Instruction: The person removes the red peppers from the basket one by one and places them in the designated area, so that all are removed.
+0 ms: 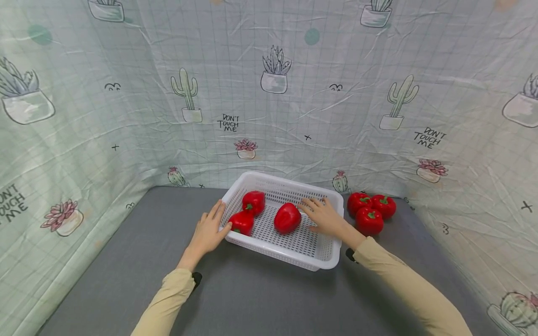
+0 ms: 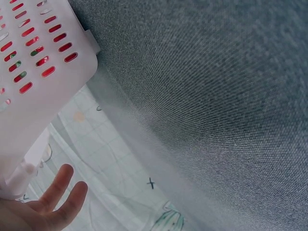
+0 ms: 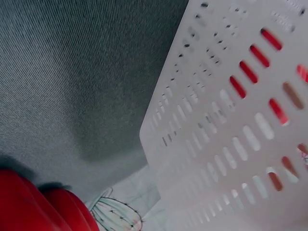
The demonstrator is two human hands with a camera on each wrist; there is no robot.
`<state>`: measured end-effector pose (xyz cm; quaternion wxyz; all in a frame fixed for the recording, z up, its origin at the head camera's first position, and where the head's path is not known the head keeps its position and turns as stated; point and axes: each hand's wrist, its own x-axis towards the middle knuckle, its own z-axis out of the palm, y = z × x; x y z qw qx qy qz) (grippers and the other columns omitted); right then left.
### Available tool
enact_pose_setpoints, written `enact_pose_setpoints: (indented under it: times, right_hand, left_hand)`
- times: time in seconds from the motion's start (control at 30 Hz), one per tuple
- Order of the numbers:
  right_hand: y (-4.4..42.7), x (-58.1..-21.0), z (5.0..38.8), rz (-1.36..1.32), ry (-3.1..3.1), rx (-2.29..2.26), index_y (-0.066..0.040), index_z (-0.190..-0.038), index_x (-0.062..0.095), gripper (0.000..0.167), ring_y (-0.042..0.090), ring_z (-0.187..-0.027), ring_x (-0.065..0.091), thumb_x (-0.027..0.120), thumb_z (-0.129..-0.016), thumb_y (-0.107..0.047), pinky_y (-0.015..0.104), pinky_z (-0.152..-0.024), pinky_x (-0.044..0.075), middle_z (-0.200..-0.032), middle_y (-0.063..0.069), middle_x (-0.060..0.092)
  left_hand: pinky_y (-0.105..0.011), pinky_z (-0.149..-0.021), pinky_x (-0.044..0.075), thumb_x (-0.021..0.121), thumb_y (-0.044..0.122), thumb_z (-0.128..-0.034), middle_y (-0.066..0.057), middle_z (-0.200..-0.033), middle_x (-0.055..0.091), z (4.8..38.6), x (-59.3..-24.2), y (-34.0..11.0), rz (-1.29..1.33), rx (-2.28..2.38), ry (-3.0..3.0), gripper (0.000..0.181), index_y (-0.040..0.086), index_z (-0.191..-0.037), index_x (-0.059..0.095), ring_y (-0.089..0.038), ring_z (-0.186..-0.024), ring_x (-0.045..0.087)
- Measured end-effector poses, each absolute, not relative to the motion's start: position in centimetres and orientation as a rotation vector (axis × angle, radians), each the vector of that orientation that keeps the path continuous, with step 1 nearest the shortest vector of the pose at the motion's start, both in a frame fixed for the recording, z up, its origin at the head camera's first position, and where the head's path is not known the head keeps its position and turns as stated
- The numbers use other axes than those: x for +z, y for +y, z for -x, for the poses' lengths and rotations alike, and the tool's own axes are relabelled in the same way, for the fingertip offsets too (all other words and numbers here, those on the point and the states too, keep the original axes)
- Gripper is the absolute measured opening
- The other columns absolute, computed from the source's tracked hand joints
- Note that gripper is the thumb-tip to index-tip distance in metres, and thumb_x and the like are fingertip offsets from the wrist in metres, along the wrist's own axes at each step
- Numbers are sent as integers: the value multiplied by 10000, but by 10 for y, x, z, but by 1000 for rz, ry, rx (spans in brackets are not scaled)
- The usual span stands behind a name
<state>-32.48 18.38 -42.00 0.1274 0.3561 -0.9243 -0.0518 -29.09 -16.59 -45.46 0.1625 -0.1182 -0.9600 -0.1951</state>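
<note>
— If going from the near side back, what to check first?
— Past the tan sleeves (image 1: 164, 303) over the grey table (image 1: 252, 303): left hand (image 1: 208, 233) resting at the left end of the white basket (image 1: 273, 253), fingers fairly straight, thumb at the near corner.
— And the right hand (image 1: 325, 219)?
— Over the basket's right end, fingers loose and spread, holding nothing.
— Which way to read the basket?
— Long axis roughly left to right, slanted, right end closer in, right between both hands. Inside, a lone red pepper (image 1: 287, 218) just left of the right fingertips, so way nearer that hand. Plus a touching pair of peppers (image 1: 253, 203) near the left hand.
— Anything farther out?
— Yep, three more peppers (image 1: 370, 221) bunched beyond the right rim, right hand nearer again. Then just cactus-print curtain (image 1: 294, 116).
— Hard to make out?
— Can't tell whether touching or not between right fingertips and lone pepper. Also can't see all of the lower left pepper, partly behind the rim. From the left wrist, only two fingers clear; from the right, mostly slots with red behind.
</note>
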Motion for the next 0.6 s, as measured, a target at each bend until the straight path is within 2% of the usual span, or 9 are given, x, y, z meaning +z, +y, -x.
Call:
enact_pose_setpoints:
  times: [0.33, 0.6]
  right_hand:
    - [175, -427, 342, -1110, -2659, -232, -124, -1329, 396, 762, 315, -1219, 386, 751, -677, -297, 603, -944, 316, -1350, 106, 429]
    - [165, -430, 344, -1150, -2690, -265, -178, -1379, 331, 885, 321, -1258, 338, 782, -628, -309, 595, -971, 292, -1421, 91, 348]
  left_hand:
    - [-484, -749, 430, 502, 360, -845, -132, -1453, 276, 292, -455, -165, 330, -562, -2749, 642, 73, -1387, 311, -348, -957, 453]
    - [-483, -707, 416, 430, 422, -863, -141, -1430, 309, 289, -456, -165, 366, -587, -2661, 633, 58, -1372, 336, -337, -905, 445]
